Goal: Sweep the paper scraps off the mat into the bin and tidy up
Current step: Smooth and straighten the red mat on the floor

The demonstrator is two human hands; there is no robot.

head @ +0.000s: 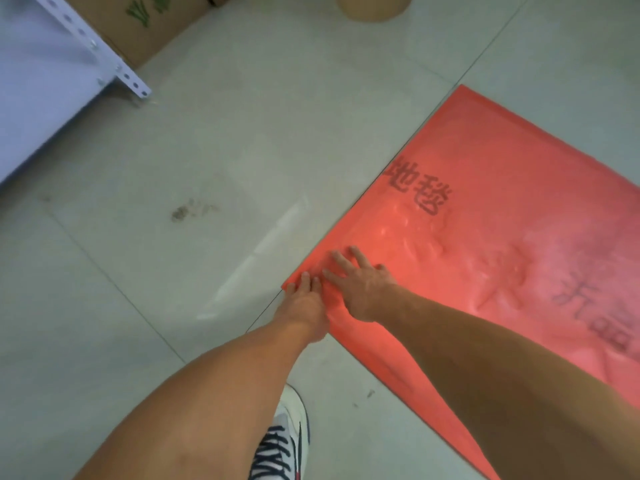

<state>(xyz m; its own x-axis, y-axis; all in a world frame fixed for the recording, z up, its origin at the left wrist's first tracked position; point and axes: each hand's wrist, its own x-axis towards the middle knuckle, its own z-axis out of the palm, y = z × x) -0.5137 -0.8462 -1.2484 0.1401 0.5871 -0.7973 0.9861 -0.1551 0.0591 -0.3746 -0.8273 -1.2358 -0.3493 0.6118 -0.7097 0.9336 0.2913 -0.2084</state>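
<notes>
both forearms reach down past a laced shoe [287, 445] to the near corner of the red mat [502, 209], which lies flat on the tiled floor [207, 168]. left hand [304, 299] rests on the corner, fingers together; right hand [360, 285] lies flat beside it, fingers spread. no scraps show on the mat.

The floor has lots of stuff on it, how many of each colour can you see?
Red: 1, the mat
Brown: 2, the cardboard box and the tan bin
White: 2, the metal shelf and the shoe
Total: 5
</notes>
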